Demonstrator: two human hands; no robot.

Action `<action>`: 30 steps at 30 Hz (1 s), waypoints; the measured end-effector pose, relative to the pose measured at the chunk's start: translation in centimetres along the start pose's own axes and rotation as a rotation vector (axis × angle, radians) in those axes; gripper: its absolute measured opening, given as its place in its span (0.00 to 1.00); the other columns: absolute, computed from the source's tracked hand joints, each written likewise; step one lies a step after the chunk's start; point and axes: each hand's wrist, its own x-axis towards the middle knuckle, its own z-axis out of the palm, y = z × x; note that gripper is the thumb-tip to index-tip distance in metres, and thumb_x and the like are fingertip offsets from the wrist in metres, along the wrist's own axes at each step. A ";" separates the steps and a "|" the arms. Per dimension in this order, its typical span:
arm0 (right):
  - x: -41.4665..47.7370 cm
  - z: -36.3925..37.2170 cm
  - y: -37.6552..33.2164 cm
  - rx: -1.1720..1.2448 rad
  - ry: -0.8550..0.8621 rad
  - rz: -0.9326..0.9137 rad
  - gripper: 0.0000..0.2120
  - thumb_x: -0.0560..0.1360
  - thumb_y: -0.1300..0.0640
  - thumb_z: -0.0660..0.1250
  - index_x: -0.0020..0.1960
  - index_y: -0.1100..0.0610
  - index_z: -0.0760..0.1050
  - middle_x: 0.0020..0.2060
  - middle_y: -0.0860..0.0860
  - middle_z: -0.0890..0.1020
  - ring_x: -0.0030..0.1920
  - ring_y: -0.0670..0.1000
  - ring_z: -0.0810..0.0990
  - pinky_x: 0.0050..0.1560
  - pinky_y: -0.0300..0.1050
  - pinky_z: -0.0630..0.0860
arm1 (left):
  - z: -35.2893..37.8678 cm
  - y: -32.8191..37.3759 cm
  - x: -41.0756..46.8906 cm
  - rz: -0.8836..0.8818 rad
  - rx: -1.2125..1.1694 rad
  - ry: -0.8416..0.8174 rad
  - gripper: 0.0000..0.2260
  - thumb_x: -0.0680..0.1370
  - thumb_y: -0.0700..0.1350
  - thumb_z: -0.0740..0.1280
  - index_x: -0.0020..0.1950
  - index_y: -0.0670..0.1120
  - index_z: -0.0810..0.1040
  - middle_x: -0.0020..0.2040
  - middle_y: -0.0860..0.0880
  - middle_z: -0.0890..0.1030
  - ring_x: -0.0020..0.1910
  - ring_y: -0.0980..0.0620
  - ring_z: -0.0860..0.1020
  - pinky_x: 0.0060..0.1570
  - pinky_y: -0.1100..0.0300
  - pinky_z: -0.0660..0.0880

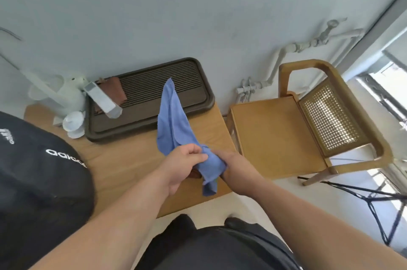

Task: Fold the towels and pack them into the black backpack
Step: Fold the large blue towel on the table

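A person is standing at a light wooden counter (123,159) and looking down at both bare hands. The left hand (187,160) and the right hand (234,166) are meeting above the counter's near right corner, and both are holding a blue towel (174,120).

The left grip is clenching a bunched part of the cloth, with fingers curled and thumb on top. The right grip is grasping the same bunch from the other side, its fingertips hidden in the fabric. From the hands, the long end of the towel is stretching away toward the wall, crossing in front of a dark brown slatted tray (193,102). A short tail is hanging just below the hands. Whether the long end is touching the tray cannot be told.

The black backpack (33,181), with white lettering, is filling the left edge of the view, well apart from the towel.

A brown cloth (114,89) is lying at the tray's left end, beside a white bar-shaped object (103,100). To the right of the counter a wooden chair (275,135) with a cane back is standing.
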 end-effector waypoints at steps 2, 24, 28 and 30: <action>0.4 -2.3 0.8 0.076 0.039 -0.020 0.14 0.77 0.60 0.62 0.51 0.40 0.76 0.42 0.44 0.82 0.43 0.49 0.78 0.44 0.51 0.74 | 0.9 1.7 -1.1 0.044 -0.051 0.065 0.11 0.80 0.38 0.66 0.38 0.47 0.76 0.34 0.51 0.77 0.32 0.56 0.75 0.34 0.63 0.74; -8.0 -24.8 -6.7 0.476 0.369 -0.495 0.06 0.75 0.60 0.73 0.40 0.58 0.83 0.32 0.53 0.82 0.30 0.44 0.76 0.31 0.38 0.71 | 12.3 17.7 -7.5 0.694 0.450 0.280 0.03 0.80 0.45 0.69 0.50 0.51 0.83 0.42 0.52 0.83 0.41 0.57 0.80 0.40 0.64 0.74; -8.1 -26.1 -4.3 0.514 0.423 -0.440 0.11 0.74 0.51 0.75 0.42 0.59 0.83 0.31 0.57 0.81 0.30 0.48 0.76 0.32 0.45 0.73 | 13.6 18.9 -6.8 0.749 0.457 0.375 0.11 0.79 0.50 0.70 0.43 0.44 0.80 0.38 0.46 0.79 0.38 0.49 0.77 0.37 0.57 0.71; -8.0 -25.8 -3.4 0.550 0.393 -0.430 0.23 0.74 0.40 0.71 0.46 0.62 0.81 0.39 0.65 0.80 0.37 0.51 0.77 0.38 0.50 0.72 | 14.6 19.7 -6.7 0.787 0.411 0.422 0.14 0.78 0.52 0.71 0.41 0.41 0.78 0.36 0.44 0.79 0.37 0.45 0.76 0.36 0.52 0.71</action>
